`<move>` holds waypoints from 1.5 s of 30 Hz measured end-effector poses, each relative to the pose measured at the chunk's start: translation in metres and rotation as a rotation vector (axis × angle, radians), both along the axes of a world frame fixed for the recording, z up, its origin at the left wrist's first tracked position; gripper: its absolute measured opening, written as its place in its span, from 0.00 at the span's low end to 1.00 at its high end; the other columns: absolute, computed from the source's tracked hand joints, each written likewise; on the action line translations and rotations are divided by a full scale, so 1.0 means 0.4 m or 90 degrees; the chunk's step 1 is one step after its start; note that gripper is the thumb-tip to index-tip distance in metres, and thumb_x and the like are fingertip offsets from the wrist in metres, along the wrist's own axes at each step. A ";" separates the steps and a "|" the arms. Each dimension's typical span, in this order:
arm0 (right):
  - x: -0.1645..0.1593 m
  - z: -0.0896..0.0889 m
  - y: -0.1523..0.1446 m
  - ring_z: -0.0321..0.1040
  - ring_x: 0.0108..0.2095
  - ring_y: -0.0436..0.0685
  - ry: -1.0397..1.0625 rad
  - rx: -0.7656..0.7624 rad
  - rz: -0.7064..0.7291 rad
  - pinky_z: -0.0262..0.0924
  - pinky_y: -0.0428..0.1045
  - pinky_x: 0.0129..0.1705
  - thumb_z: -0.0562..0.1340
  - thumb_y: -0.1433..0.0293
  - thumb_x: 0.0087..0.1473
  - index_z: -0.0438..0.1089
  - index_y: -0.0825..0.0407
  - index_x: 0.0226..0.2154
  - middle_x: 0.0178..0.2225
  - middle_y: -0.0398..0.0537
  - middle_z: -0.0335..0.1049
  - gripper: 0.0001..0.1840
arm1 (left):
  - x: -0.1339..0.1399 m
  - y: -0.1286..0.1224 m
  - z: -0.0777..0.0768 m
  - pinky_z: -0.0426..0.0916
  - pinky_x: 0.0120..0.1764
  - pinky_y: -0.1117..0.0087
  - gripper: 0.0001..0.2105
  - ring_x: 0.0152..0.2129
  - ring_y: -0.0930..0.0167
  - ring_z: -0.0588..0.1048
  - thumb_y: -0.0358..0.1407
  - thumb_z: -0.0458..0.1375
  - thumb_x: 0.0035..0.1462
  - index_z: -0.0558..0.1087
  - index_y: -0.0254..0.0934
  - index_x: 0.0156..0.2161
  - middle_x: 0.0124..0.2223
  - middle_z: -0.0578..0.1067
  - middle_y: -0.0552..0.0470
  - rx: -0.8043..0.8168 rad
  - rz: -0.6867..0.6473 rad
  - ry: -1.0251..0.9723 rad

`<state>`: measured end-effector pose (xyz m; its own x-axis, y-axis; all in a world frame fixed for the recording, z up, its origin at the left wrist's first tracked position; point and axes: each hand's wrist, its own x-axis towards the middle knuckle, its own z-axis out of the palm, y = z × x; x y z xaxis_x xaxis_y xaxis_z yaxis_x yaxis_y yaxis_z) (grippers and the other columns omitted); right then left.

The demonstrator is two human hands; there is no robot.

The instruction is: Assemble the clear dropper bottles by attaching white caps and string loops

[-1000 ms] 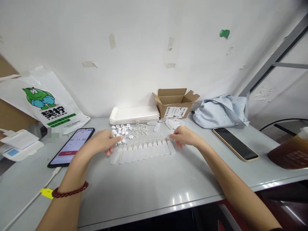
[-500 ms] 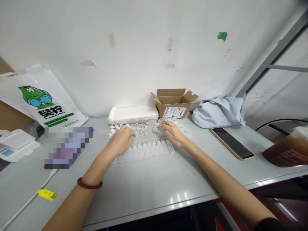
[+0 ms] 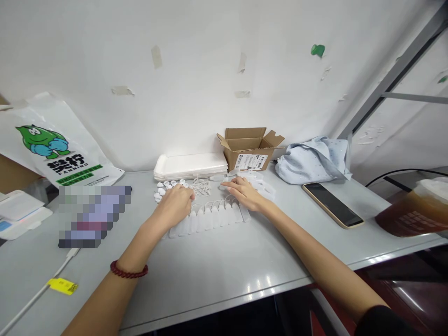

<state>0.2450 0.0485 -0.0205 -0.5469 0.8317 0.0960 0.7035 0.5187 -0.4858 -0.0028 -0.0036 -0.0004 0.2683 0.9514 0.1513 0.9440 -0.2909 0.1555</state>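
1. Two bare hands work over the glossy grey table [image 3: 210, 275], the left hand [image 3: 176, 205] and the right hand [image 3: 243, 192] both reaching toward the far side!
2. Here's the left hand, dark-red braided bracelet [image 3: 129, 270] on its wrist, fingers curled just beside the small white rounded caps [image 3: 166, 187]; whether it grips anything, I cannot tell.
3. Over to the right hand: fingers stretched leftward, above the near edge of the loose, translucent flat pieces [image 3: 264, 187]. Its fingertips come right by one piece, but a grip on it cannot be made out.
4. Between and nearer lies the neat row of translucent, elongated pieces with thin cords [image 3: 210, 218], side by side, its left end partly behind the left hand.
5. A tangle of pale, thin cords [image 3: 201, 187] sits between the hands, right of the caps.
6. Along the far side, left to right: a stack of white, shallow rectangular trays [image 3: 191, 164], an open brown cardboard box [image 3: 250, 156] and a pale-blue fabric bag [image 3: 310, 161].
7. Out right, a dark-screened phone in a tan case [image 3: 332, 205] lies flat on the table!
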 end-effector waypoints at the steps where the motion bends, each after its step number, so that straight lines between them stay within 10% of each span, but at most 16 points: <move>1: -0.002 -0.001 0.001 0.54 0.51 0.62 0.002 -0.001 -0.001 0.49 0.61 0.54 0.41 0.58 0.64 0.61 0.42 0.57 0.48 0.53 0.59 0.25 | -0.001 0.001 -0.002 0.68 0.44 0.60 0.16 0.42 0.60 0.74 0.25 0.45 0.50 0.75 0.35 0.33 0.37 0.77 0.42 -0.002 -0.002 0.001; 23: -0.001 0.006 0.002 0.60 0.43 0.60 -0.069 0.042 -0.036 0.54 0.55 0.47 0.42 0.60 0.65 0.68 0.49 0.43 0.37 0.52 0.65 0.22 | 0.007 0.004 -0.012 0.66 0.49 0.56 0.18 0.46 0.58 0.71 0.26 0.44 0.53 0.77 0.33 0.39 0.42 0.78 0.42 0.014 -0.003 0.008; 35: 0.012 0.005 -0.002 0.64 0.36 0.57 0.130 0.182 -0.033 0.58 0.51 0.39 0.53 0.67 0.60 0.68 0.51 0.42 0.34 0.50 0.67 0.11 | 0.023 -0.021 0.040 0.65 0.52 0.58 0.21 0.52 0.62 0.68 0.28 0.43 0.55 0.70 0.34 0.51 0.55 0.72 0.46 0.139 0.083 -0.242; 45: -0.028 0.062 -0.091 0.65 0.34 0.53 0.313 0.125 0.046 0.60 0.48 0.37 0.56 0.68 0.58 0.67 0.50 0.35 0.33 0.45 0.70 0.05 | 0.069 -0.047 0.039 0.57 0.60 0.56 0.25 0.59 0.64 0.59 0.28 0.44 0.56 0.60 0.35 0.60 0.62 0.62 0.45 0.136 -0.043 -0.278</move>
<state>0.2337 0.0121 0.0041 -0.4527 0.7347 0.5052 0.3765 0.6711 -0.6386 0.0247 -0.0223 0.0150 0.1964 0.8695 0.4531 0.7822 -0.4176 0.4624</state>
